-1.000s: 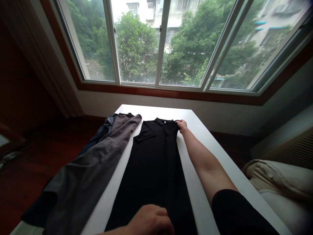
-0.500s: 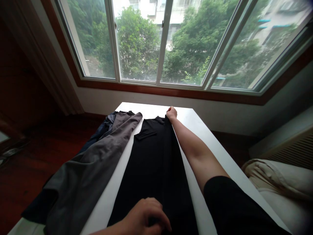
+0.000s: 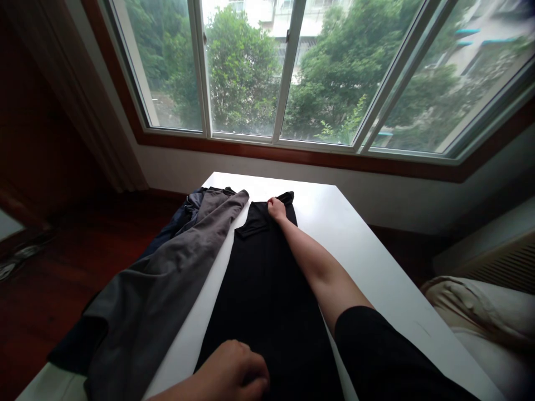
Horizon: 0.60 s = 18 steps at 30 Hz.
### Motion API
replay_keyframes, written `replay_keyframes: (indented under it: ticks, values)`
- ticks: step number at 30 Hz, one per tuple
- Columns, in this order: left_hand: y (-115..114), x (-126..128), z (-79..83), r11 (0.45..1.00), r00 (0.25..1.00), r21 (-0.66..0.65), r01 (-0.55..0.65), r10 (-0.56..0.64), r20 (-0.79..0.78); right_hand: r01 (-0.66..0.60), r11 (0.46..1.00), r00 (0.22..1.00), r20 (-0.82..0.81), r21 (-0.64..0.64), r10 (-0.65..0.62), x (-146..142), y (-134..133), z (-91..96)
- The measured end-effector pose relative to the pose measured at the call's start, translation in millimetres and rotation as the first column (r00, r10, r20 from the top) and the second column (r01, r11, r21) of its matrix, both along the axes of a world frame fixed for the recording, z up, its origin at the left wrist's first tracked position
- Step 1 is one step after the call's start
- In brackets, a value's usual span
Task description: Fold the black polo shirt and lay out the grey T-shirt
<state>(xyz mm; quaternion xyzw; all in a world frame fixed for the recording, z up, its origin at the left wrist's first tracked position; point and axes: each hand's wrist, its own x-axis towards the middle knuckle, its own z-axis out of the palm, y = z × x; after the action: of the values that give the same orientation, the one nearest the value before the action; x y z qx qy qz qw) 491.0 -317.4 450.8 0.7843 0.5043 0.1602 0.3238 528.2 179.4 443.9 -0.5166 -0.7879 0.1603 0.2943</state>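
A black shirt lies lengthwise on the white table, its collar end far from me and a short sleeve folded inward on the left. At that far end my right hand is closed on the cloth, with a dark corner of fabric sticking out just right of it. My left hand is curled over the near part of the shirt. Its fingertips are hidden, so whether it grips cloth does not show.
Left of the shirt, grey trousers lie over dark blue clothing along the table's left side. Beyond the table stand a wall and a window. A beige rolled bundle sits right of the table.
My right hand has moved left from the shirt's right corner, and the right side now lies flatter. My left hand's fingers have curled tighter. The view has shifted slightly.
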Motion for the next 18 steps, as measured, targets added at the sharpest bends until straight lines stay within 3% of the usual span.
replay_keyframes:
  ticks: [4,8,14,18]
  values:
    - [8.2,10.6,-2.7,0.978,0.994,0.192,0.082,-0.066,-0.091,0.088,0.985,0.995,0.039,0.151,-0.094,23.0,-1.5,0.3]
    - [29.9,28.7,-0.8,0.908,0.956,0.338,0.247,-0.171,-0.238,0.101,0.979,0.987,0.106,0.179,-0.121,49.6,3.3,-7.6]
    - [64.2,45.3,8.2,0.749,0.878,0.459,0.479,-0.392,-0.277,0.03,0.999,0.953,0.302,0.018,-0.034,67.9,19.6,-24.0]
    - [67.8,59.3,1.1,0.691,0.83,0.461,0.557,-0.444,-0.337,0.008,0.998,0.93,0.367,-0.063,0.015,68.8,34.8,-27.0]
